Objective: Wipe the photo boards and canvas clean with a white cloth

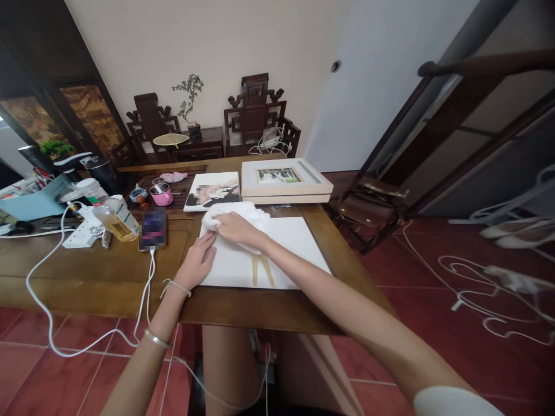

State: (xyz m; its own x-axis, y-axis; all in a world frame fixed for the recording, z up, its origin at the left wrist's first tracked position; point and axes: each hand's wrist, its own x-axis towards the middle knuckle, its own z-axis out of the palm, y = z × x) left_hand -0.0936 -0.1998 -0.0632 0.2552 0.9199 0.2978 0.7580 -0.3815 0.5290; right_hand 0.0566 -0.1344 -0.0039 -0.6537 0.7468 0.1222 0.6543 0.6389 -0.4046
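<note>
A white rectangular board [286, 271] with two tan strips near its front edge lies flat on the wooden table. On its far left part my right hand [236, 228] presses a bunched white towel [217, 212], the fingers closed into the fabric. My left hand [199, 260] rests at the board's left edge, its fingers stretched out flat and the tips close to the towel. The right forearm crosses over the board and hides some of it. Just beyond the towel is a printed photo panel [221, 188], with a framed picture [281, 176] to its right.
Left on the table [99, 286] are a charging phone [152, 228], a bottle of yellowish liquid [117, 219], a power strip [81, 232], a pink cup [161, 195] and a blue organizer [34, 202]. A white cable hangs off the front edge. A chair with a brown bag [368, 211] stands right.
</note>
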